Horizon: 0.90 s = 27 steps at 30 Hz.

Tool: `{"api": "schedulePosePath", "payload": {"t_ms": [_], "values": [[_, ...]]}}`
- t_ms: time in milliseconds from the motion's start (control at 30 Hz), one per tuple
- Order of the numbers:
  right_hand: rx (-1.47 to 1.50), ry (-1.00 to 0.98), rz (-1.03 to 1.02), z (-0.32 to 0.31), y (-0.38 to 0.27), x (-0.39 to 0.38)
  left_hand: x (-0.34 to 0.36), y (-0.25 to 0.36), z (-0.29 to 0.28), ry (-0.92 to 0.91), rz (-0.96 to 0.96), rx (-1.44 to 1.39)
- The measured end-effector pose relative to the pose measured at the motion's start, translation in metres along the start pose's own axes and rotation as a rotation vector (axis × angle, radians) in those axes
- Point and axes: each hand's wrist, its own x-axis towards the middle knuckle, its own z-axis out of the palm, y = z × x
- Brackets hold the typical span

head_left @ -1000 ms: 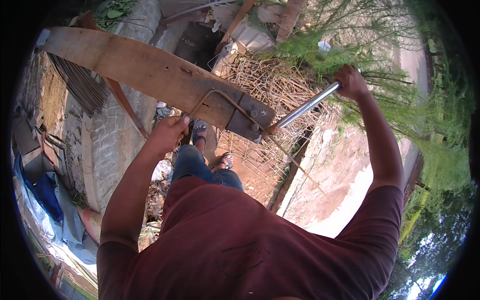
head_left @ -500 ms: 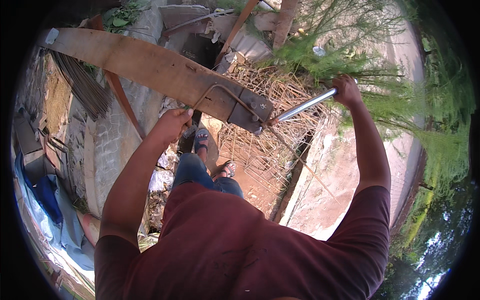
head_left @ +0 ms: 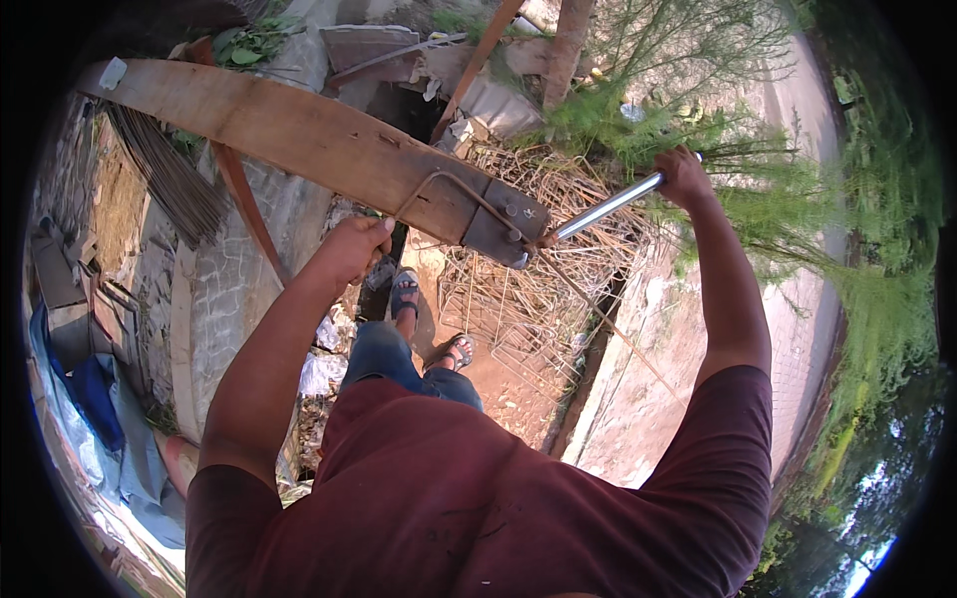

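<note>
A long wooden plank (head_left: 299,140) runs from the upper left to the middle, with a dark metal plate (head_left: 503,227) bolted at its near end. A thin steel rod (head_left: 449,184) lies bent along the plank into that plate. My left hand (head_left: 354,249) rests against the plank's lower edge, gripping the rod's near end. My right hand (head_left: 683,174) is closed around the far end of a shiny metal pipe (head_left: 608,206), which slants down into the plate.
A pile of bent wire rings and steel rods (head_left: 518,299) lies on the red earth below. A bundle of straight rods (head_left: 164,179) leans on a stone wall at left. Blue cloth (head_left: 95,399) lies lower left. Green bushes (head_left: 797,219) stand at right.
My right hand has swung the pipe's far end downward and toward me. The left hand keeps its place on the plank.
</note>
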Motion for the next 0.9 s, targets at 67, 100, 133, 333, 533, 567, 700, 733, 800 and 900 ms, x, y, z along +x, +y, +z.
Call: {"api": "schedulePosePath", "payload": {"t_ms": [67, 100, 133, 333, 533, 567, 700, 733, 800, 900], "values": [[-0.026, 0.000, 0.024, -0.005, -0.008, 0.000, -0.004, 0.002, 0.002, -0.013, -0.011, -0.009], [-0.021, 0.051, -0.018, -0.004, -0.006, -0.004, -0.006, 0.004, 0.003, -0.022, -0.015, -0.009], [-0.015, 0.102, -0.059, 0.002, -0.003, -0.010, -0.005, 0.003, 0.002, -0.023, -0.016, -0.014], [-0.030, 0.113, 0.089, 0.022, 0.000, -0.020, -0.005, 0.001, 0.003, 0.025, -0.019, 0.043], [-0.064, 0.001, 0.240, 0.006, -0.025, -0.030, -0.001, -0.013, 0.003, 0.196, 0.200, 0.254], [-0.063, 0.026, 0.271, 0.003, -0.030, -0.036, 0.000, -0.019, 0.008, 0.314, 0.277, 0.372], [-0.066, 0.088, 0.353, 0.023, -0.028, -0.085, -0.026, -0.049, 0.029, 0.747, 0.617, 0.690], [-0.069, 0.084, 0.386, 0.016, -0.042, -0.090, -0.033, -0.068, 0.024, 0.788, 0.656, 0.678], [-0.068, 0.084, 0.475, 0.007, -0.064, -0.110, -0.055, -0.100, 0.023, 0.881, 0.777, 0.799], [-0.081, 0.088, 0.568, 0.017, -0.074, -0.129, -0.091, -0.144, 0.012, 0.916, 0.785, 0.901]]}}
